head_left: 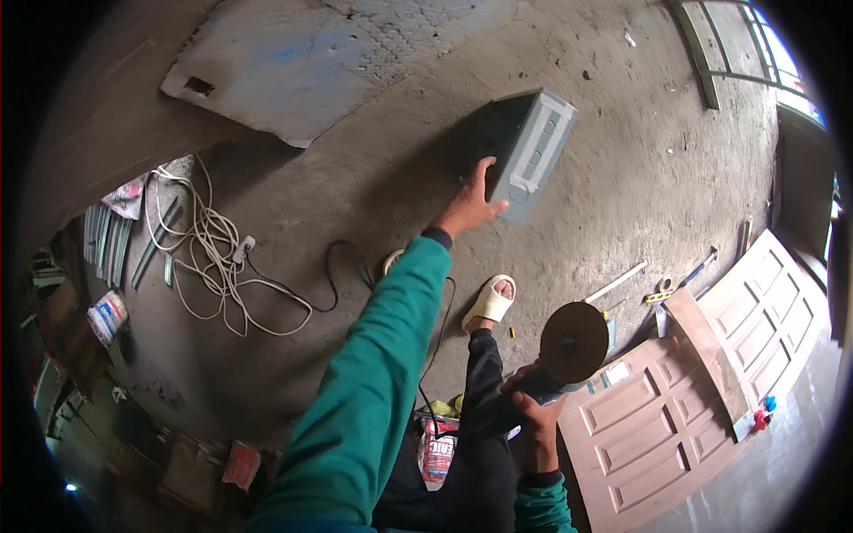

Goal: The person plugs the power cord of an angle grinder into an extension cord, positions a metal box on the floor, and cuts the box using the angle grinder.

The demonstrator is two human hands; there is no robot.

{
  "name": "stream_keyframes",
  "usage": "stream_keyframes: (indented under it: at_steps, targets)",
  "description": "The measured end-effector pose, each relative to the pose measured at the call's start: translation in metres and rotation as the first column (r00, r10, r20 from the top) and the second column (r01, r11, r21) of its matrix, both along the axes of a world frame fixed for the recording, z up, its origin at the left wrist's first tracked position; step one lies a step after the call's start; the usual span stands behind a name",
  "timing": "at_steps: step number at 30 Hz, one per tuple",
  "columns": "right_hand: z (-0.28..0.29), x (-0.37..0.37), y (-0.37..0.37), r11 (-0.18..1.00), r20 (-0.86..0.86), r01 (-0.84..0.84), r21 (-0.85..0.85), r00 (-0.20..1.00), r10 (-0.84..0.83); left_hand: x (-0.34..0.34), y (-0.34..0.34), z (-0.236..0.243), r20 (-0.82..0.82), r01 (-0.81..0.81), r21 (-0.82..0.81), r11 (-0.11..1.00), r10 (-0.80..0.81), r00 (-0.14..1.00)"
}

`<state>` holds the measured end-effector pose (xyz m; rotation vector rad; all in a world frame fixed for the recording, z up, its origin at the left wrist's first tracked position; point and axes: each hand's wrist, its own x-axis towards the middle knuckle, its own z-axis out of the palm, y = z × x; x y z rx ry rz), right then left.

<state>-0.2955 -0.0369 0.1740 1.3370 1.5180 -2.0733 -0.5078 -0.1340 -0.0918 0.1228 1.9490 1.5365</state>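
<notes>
A grey metal electrical box with round knockouts and strips of tape along one face stands on the concrete floor ahead of me. My left hand grips its near end, thumb on the taped face and fingers on the darker side. In my right hand, low and to the right, is an angle grinder. Its round brown disc faces up toward me, apart from the box. The fingers under the grinder body are partly hidden. A black cord runs past my legs.
A coiled white extension cord lies at left, near metal strips and a white bucket. Panelled wooden doors lie at right beside a tape roll. My sandalled foot is near the box. A worn board stands at the back.
</notes>
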Motion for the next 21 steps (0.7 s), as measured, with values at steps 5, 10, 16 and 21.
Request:
stream_keyframes:
  at_steps: [5, 10, 16, 21]
  targets:
    - [0.019, -0.020, -0.002, 0.994, -0.007, -0.007, 0.111, 1.000, 0.008, 0.090, -0.043, 0.044, 0.355, -0.295, 0.319, 0.901, 0.175, 0.918]
    - [0.034, -0.030, 0.004, 0.995, -0.058, -0.033, 0.090, 0.998, 0.038, 0.221, -0.153, 0.098, 0.318, 0.324, 0.282, 0.903, -0.407, 0.856]
    - [0.088, -0.082, 0.007, 0.994, -0.147, 0.098, 0.040, 0.985, -0.091, 0.246, -0.259, 0.165, 0.303, 0.578, -0.068, 0.813, -0.535, 0.789]
    - [0.103, -0.112, 0.015, 0.961, -0.294, 0.226, -0.160, 0.919, -0.265, 0.189, -0.199, 0.224, -0.030, 0.329, -0.131, 0.935, -0.335, 0.942]
